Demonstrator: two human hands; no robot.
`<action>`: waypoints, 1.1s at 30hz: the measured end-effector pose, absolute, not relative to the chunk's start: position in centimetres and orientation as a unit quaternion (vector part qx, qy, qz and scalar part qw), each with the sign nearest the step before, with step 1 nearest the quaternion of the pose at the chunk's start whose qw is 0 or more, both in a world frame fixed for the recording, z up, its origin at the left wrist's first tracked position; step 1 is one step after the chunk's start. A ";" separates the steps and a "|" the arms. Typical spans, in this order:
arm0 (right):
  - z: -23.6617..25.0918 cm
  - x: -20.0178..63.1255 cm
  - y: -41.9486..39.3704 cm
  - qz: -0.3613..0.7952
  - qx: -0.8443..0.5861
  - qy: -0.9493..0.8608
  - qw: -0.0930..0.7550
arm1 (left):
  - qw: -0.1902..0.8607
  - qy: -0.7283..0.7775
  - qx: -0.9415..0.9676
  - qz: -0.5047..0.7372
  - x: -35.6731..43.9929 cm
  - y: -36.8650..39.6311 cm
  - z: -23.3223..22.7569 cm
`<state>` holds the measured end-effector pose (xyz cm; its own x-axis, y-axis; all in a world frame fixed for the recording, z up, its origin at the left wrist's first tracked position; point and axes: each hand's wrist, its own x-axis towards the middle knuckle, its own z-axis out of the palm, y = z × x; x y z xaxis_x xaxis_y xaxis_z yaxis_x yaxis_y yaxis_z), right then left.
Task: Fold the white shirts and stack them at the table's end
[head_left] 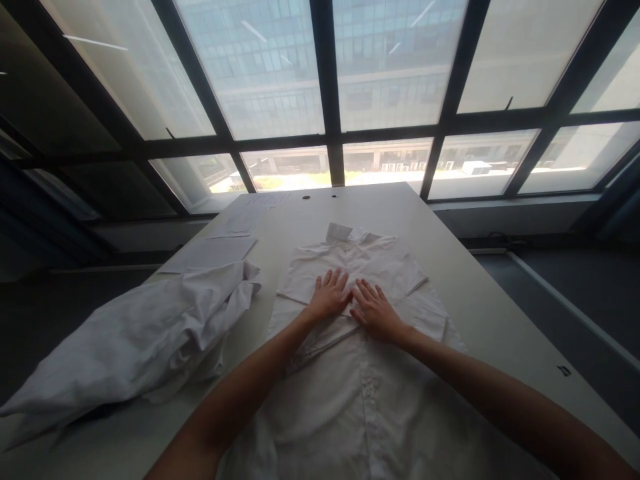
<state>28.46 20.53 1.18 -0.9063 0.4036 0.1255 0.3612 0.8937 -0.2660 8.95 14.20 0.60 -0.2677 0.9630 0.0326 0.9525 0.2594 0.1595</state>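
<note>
A white button-front garment, which looks like a shirt or coat [330, 407], lies spread on the table with its collar toward the window. Its sleeves are folded across the upper front. My left hand [330, 295] rests flat on the folded cloth just left of the middle, fingers stretched out. Close beside it, my right hand [376, 312] also presses flat on the cloth, its fingers apart. The fingertips of the two hands nearly meet over the front. Neither hand grips anything. The lower edge of the garment runs out of view at the bottom.
To the left, a crumpled white cloth [150, 327] hangs partly over the edge of the white table [480, 320]. Behind it lie sheets of paper [213, 253]. A small dark object [564, 371] is on the right side. Large windows [385, 67] stand beyond the far edge.
</note>
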 end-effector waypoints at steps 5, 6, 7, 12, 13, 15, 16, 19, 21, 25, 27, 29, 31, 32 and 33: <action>0.1 31.3 20.5 0.113 -0.170 -0.977 0.069 | 0.016 0.779 0.621 0.083 9.2 13.2 0.4; 0.1 32.2 20.9 0.110 -0.183 -0.974 0.073 | 0.016 0.775 0.626 0.086 9.2 12.9 0.7; 0.1 33.1 21.4 0.106 -0.209 -0.969 0.083 | 0.015 0.768 0.634 0.089 9.3 12.6 1.1; 0.8 37.6 25.0 0.073 -0.407 -0.902 0.125 | 0.004 0.712 0.694 0.104 11.0 10.3 2.0; 0.9 38.3 25.7 0.078 -0.436 -0.889 0.117 | 0.012 0.705 0.702 0.103 11.4 9.9 1.8; 1.2 39.2 27.2 0.115 -0.468 -0.872 0.087 | 0.030 0.702 0.705 0.096 11.9 9.4 1.5; 1.3 39.5 27.8 0.143 -0.466 -0.870 0.069 | 0.036 0.703 0.704 0.094 12.1 9.3 1.3; 1.9 40.1 29.3 0.211 -0.429 -0.877 0.048 | 0.035 0.705 0.702 0.095 12.1 9.4 1.0; 2.2 40.3 30.1 0.250 -0.417 -0.870 0.077 | 0.035 0.702 0.705 0.094 12.0 9.5 1.0; 2.4 40.8 31.2 0.344 -0.428 -0.831 0.091 | 0.048 0.704 0.703 0.084 12.1 9.5 1.2; 2.5 41.1 31.2 0.328 -0.435 -0.836 0.064 | 0.056 0.706 0.702 0.075 12.0 9.4 1.2; 2.7 41.4 30.5 0.249 -0.445 -0.860 0.040 | 0.069 0.702 0.706 0.066 11.7 9.4 1.4; 3.1 41.3 29.3 0.139 -0.453 -0.880 0.035 | 0.099 0.692 0.712 0.056 11.3 9.8 1.8; 3.3 41.0 28.5 0.091 -0.457 -0.884 0.045 | 0.114 0.689 0.714 0.056 11.1 10.2 2.1; 3.6 40.4 27.7 0.055 -0.455 -0.887 0.064 | 0.121 0.688 0.713 0.060 10.9 10.6 2.4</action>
<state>40.37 27.68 3.58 -0.5781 0.8135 0.0628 0.7995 0.5802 -0.1558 10.88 10.64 2.38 0.0452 0.9957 -0.0809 0.9668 -0.0232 0.2545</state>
